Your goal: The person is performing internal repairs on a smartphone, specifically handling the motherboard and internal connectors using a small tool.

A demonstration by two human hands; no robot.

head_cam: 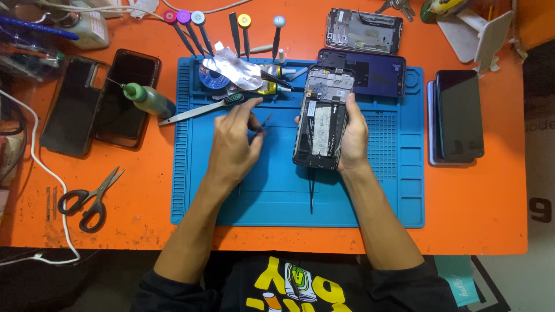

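While held, one opened phone (321, 118)

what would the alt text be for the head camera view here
Over a blue silicone work mat on an orange table, the right hand grips an opened black smartphone with its back removed, while the left hand pinches a thin dark tool. Black-handled scissors lie on the table's left.

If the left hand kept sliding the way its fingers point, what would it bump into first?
Probably the opened phone that the right hand holds. The left hand points right and slightly up across the blue mat, pinching a thin tool; heights are hard to judge.
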